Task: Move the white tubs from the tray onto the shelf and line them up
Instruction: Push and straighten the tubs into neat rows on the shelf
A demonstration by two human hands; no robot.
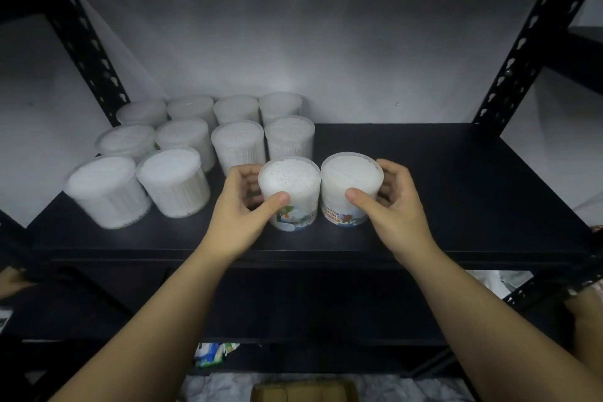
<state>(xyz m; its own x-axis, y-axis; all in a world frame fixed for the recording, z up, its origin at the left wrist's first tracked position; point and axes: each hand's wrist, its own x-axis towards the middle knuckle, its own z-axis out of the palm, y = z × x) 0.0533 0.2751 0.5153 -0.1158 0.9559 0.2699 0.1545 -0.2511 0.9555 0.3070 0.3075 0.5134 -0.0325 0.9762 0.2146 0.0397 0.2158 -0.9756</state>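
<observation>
Each hand, left hand (pixel 243 202) and right hand (pixel 396 202), grips one upright tub (pixel 290 188) on the shelf (pixel 456 189).

Shelf (pixel 456 192): black, flat, bare along its right half.
Left rear corner: ten white tubs (pixel 182 147) stood in rows.
Front edge, middle: two tubs (pixel 321 192) upright, touching side by side.
</observation>
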